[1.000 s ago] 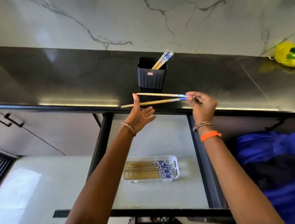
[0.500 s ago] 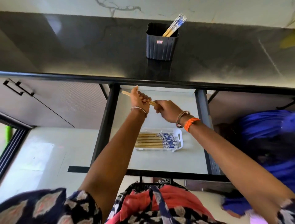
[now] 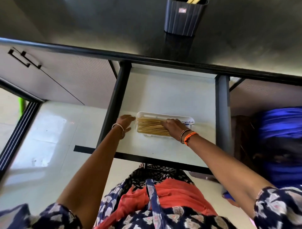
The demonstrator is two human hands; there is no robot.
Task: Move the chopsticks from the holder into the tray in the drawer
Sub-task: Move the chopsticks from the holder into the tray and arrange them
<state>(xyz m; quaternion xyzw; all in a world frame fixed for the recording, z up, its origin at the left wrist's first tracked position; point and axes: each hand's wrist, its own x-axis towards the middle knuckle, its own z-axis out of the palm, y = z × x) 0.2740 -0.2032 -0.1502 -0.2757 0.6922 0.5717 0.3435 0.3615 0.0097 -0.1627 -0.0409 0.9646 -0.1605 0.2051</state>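
The white tray (image 3: 163, 114) lies in the open drawer (image 3: 171, 91) and holds several wooden chopsticks (image 3: 149, 124) with blue-patterned ends. My right hand (image 3: 174, 125) rests on top of them, fingers closed over a pair that lies slightly askew on the pile. My left hand (image 3: 125, 120) is flat with its fingers apart, at the tray's left end and holding nothing. On the dark counter above stands the black holder (image 3: 183, 18), with the tips of a few chopsticks (image 3: 194, 1) showing at its rim.
The counter's black front edge (image 3: 147, 56) overhangs the back of the drawer. Dark drawer rails (image 3: 222, 106) run along both sides. A cabinet door with a black handle (image 3: 24, 59) is at the left, and a blue cloth (image 3: 281, 124) at the right.
Both hands came down from the counter edge into the drawer with the pair of chopsticks. The left hand let go and now sits beside the tray; the right hand lies on the pile.
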